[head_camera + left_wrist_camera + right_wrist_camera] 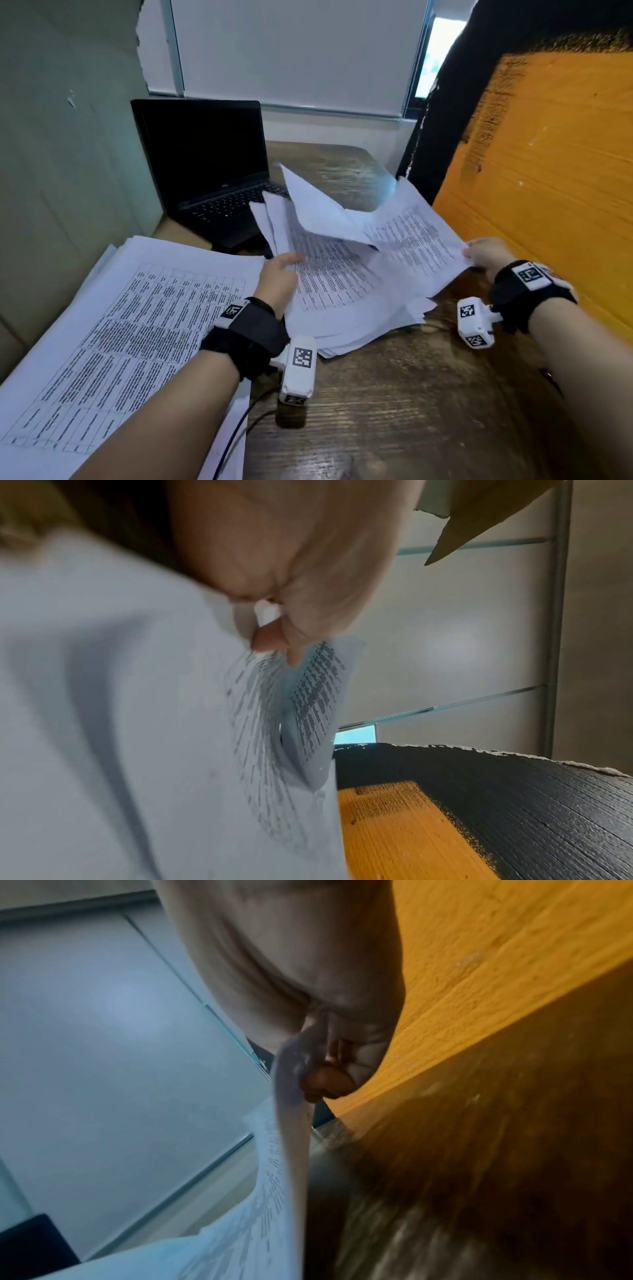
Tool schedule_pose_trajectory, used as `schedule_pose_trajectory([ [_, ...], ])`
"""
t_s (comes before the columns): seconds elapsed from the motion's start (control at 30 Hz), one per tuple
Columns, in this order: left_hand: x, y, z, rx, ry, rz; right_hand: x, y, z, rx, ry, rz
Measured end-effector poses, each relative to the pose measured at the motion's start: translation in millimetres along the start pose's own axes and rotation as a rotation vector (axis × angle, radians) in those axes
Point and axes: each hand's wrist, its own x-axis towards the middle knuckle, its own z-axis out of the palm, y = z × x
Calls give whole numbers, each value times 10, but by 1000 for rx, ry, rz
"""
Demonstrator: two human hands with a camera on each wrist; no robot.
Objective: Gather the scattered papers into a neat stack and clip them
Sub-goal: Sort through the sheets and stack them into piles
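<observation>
A: Gathering only half done. Left hand [279,279] pinching the loose papers [346,274] at their left edge, right hand [486,255] pinching a sheet's right corner, mid-desk [411,404], lifted and fanned.
B: Squared yet?
A: No. Edges skewed, one sheet flapping up. Separate flat pile [113,329] at desk's left edge.
B: Clip?
A: None visible. Left: aligning, tapping square, clipping.
</observation>
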Motion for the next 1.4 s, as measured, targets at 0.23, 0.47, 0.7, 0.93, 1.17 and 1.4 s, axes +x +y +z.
schedule_pose_trajectory([
  [0.23, 105, -61, -5, -68, 17, -91, 69, -242, -33, 65, 364, -313],
  [0.47, 47, -20, -8, -29, 10, -140, -266, -809, -167, 843, 362, -574],
  [0.7, 99, -14, -33, -266, -3, -253, -486, -635, 335, 614, -176, -191],
  [0.93, 194, -66, -83, -519, -86, -189, -756, -119, 764, -151, -421, -230],
  [1.17, 317, -227, -76, -176, 12, -204, -440, -389, 869, -438, -212, -313],
  [1.4, 369, -282, -71, -49, 45, -158, -308, -519, 1158, -726, -373, -181],
])
